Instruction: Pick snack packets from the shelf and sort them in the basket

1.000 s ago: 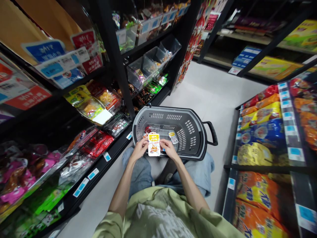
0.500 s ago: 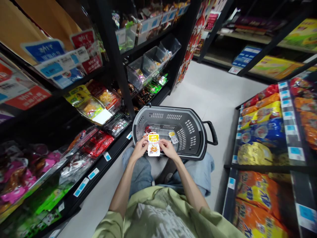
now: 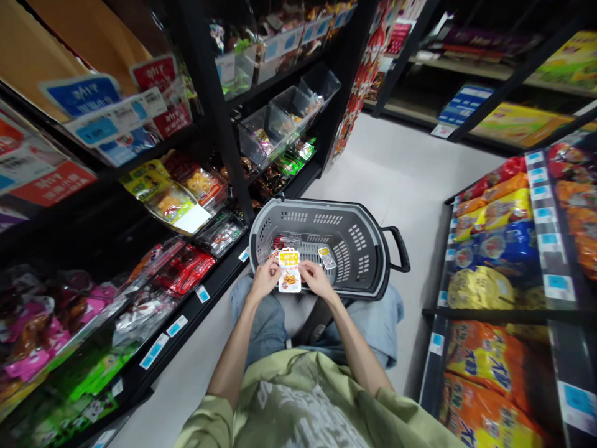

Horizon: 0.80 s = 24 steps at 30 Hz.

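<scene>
Between my two hands is a small white snack packet (image 3: 290, 279) with a yellow top and a food picture, its printed face toward me. My left hand (image 3: 265, 278) pinches its left edge, and my right hand (image 3: 316, 279) grips the right edge. The packet is over the near side of a grey shopping basket (image 3: 373, 218), which stands in front of my knees. Inside the basket lie a small yellow-and-silver packet (image 3: 327, 257) and a red packet (image 3: 285, 241). Other packets there are partly hidden behind the held one.
Black shelving (image 3: 224, 118) with bagged snacks and clear bins (image 3: 263, 134) runs close along the left. On the right stands a rack with orange bags (image 3: 487, 361). The basket's black handle (image 3: 398, 249) sticks out right. Pale floor (image 3: 396, 149) stretches ahead toward more shelves.
The held packet has tilted slightly and its glare has shifted. Both hands keep their hold in nearly the same place, and the basket has stayed put.
</scene>
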Each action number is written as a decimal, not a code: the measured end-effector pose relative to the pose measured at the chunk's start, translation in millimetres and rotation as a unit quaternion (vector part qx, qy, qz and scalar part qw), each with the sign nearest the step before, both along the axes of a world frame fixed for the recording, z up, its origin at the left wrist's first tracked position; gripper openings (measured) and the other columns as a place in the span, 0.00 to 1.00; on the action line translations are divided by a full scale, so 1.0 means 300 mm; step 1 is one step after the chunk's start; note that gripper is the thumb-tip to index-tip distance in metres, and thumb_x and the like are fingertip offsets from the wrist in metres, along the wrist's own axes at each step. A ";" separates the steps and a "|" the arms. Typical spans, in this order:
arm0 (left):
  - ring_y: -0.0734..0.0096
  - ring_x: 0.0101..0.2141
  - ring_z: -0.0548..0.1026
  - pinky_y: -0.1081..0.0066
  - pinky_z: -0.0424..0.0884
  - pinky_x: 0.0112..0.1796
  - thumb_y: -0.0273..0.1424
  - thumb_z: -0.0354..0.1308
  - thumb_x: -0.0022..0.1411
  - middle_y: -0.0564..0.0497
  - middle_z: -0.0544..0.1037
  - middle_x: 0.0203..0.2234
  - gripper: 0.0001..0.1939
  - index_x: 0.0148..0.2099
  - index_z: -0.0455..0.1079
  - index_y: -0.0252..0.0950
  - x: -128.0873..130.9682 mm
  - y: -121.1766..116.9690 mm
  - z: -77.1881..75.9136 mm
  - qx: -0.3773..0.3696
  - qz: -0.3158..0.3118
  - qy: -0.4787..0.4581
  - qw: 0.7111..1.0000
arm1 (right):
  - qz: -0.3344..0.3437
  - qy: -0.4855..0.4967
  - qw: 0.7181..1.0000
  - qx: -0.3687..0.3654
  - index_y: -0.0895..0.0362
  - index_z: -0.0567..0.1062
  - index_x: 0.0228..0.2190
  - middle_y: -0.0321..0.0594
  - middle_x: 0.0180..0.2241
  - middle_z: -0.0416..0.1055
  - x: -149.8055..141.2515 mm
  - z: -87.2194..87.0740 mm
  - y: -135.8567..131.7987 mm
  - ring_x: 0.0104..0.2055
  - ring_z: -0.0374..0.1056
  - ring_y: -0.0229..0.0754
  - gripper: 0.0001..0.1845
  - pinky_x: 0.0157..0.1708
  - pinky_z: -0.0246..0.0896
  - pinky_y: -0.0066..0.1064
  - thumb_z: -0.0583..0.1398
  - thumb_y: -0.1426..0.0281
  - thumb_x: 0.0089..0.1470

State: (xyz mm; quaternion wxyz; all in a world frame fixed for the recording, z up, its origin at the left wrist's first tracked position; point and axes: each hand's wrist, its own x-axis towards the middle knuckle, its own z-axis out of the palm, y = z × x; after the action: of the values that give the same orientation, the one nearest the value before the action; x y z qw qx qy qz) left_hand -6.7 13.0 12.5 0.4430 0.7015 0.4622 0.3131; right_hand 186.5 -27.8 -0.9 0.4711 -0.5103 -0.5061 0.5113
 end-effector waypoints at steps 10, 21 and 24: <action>0.75 0.21 0.69 0.77 0.62 0.27 0.27 0.52 0.56 0.58 0.74 0.19 0.08 0.39 0.68 0.36 0.021 -0.008 0.008 0.035 0.040 0.075 0.996 | -0.015 0.006 1.000 -0.010 0.56 0.73 0.30 0.33 0.20 0.64 0.001 0.003 0.000 0.20 0.59 0.35 0.16 0.21 0.58 0.27 0.58 0.56 0.53; 0.74 0.25 0.74 0.75 0.67 0.30 0.31 0.55 0.57 0.55 0.78 0.27 0.19 0.51 0.63 0.37 0.037 -0.024 0.013 0.027 0.059 0.059 0.996 | -0.018 0.047 0.998 -0.023 0.56 0.74 0.34 0.33 0.19 0.66 0.012 0.017 -0.003 0.20 0.61 0.36 0.17 0.22 0.60 0.28 0.61 0.55 0.51; 0.73 0.27 0.75 0.75 0.67 0.31 0.33 0.56 0.58 0.54 0.78 0.30 0.16 0.49 0.64 0.38 0.037 -0.025 0.024 0.021 0.053 0.040 0.998 | -0.006 0.055 0.998 -0.010 0.55 0.75 0.37 0.35 0.22 0.69 0.014 0.027 -0.007 0.21 0.64 0.37 0.17 0.23 0.62 0.29 0.60 0.55 0.52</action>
State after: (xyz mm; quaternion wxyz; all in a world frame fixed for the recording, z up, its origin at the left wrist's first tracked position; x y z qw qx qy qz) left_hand 4.3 5.5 19.7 0.3920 0.6973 0.5093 0.3174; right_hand 190.7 -29.9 7.1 0.4964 -0.4894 -0.4710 0.5406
